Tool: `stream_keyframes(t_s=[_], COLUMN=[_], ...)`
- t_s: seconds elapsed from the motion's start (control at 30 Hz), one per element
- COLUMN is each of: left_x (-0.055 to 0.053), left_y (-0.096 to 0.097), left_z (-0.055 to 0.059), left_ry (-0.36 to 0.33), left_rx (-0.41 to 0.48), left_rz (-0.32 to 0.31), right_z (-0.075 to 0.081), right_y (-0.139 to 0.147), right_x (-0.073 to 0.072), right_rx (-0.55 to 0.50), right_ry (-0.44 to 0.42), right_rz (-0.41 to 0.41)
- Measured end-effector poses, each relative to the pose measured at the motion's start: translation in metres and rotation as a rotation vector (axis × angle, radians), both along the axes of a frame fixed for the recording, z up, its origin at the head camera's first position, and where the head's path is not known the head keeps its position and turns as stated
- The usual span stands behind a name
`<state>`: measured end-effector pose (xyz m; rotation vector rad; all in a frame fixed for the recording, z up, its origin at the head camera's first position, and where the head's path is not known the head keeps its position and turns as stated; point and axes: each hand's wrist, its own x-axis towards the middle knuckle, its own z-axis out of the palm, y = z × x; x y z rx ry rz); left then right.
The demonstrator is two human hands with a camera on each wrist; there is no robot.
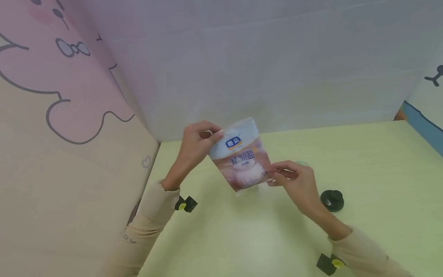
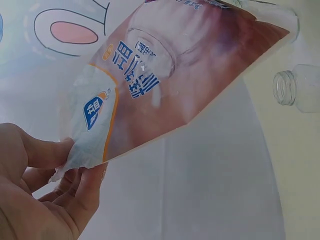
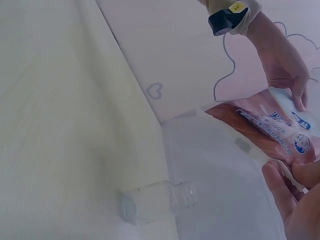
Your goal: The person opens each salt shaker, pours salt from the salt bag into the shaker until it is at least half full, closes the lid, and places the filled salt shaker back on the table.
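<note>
A salt packet (image 1: 242, 157), white at one end and reddish-pink with blue print at the other, is held tilted in the air between both hands. My left hand (image 1: 199, 144) pinches its white end between thumb and fingers; the left wrist view shows crumpled film at that grip (image 2: 75, 155). At the opposite, lower corner, my right hand (image 1: 295, 182) pinches the packet's edge. Beneath the packet, a clear glass jar (image 3: 155, 202) with a threaded neck stands on the table; the right hand mostly hides it in the head view. Whether the packet is cut cannot be told.
To the right of the right hand, a glossy black round object (image 1: 332, 200) with a knob sits on the pale yellow-green table (image 1: 380, 173). A pale wall covering (image 1: 277, 69) closes off the back, and a cartoon-printed panel (image 1: 86, 154) rises along the left.
</note>
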<state>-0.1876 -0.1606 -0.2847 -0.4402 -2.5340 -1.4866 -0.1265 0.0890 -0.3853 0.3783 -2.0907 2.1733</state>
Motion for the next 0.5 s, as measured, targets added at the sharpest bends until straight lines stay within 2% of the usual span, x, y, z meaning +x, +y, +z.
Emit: stream_keyframes(t_s=[0.27,0.5], left_x=[-0.004,-0.01], left_y=[0.017,0.03], left_z=[-0.007,-0.014], left_ry=[-0.064,-0.078], left_rx=[0.097,0.106], left_rz=[-0.073,-0.101], right_z=[0.02,0.027], right_y=[0.037,0.061], right_x=[0.001,-0.005], right_rx=[0.043,0.208], right_ry=[0.032,0.045], right_rz=[-0.012,-0.032])
